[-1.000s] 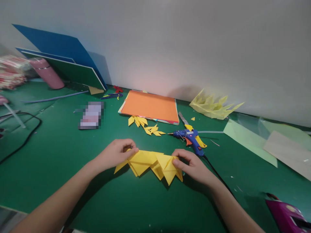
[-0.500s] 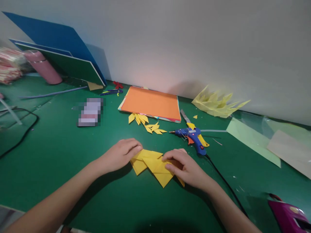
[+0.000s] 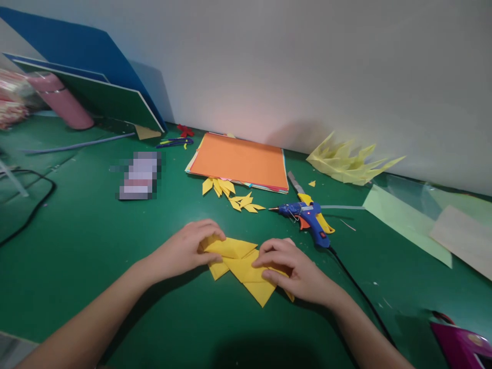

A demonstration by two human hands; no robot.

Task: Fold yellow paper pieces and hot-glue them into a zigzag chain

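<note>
Folded yellow paper point(image 3: 246, 266) with overlapping pointed flaps lies in front of me on the green table. My left hand point(image 3: 194, 247) grips its left end, fingers on the upper edge and thumb below them. Around the right part of the paper, my right hand point(image 3: 286, 266) is closed, with thumb and fingers on its face; the fingertips partly cover that end. Beyond the paper are small cut yellow paper leaves point(image 3: 219, 186). Up and to the right of my right hand rests a blue glue gun point(image 3: 307, 211), its nozzle pointing left.
An orange-topped paper stack point(image 3: 240, 160) lies against the wall. At right stand a pale yellow spiky paper piece point(image 3: 351, 163) and green paper sheets point(image 3: 407, 223). A yellow cutter point(image 3: 327, 224) lies under the glue gun. Phone point(image 3: 140, 177), pink bottle point(image 3: 63, 102) and leaning boards point(image 3: 115, 107) are at left.
My left thumb has moved down and apart from the fingers along the paper's left end. The paper's lower point has shifted slightly toward me. The camera view has shifted a little.
</note>
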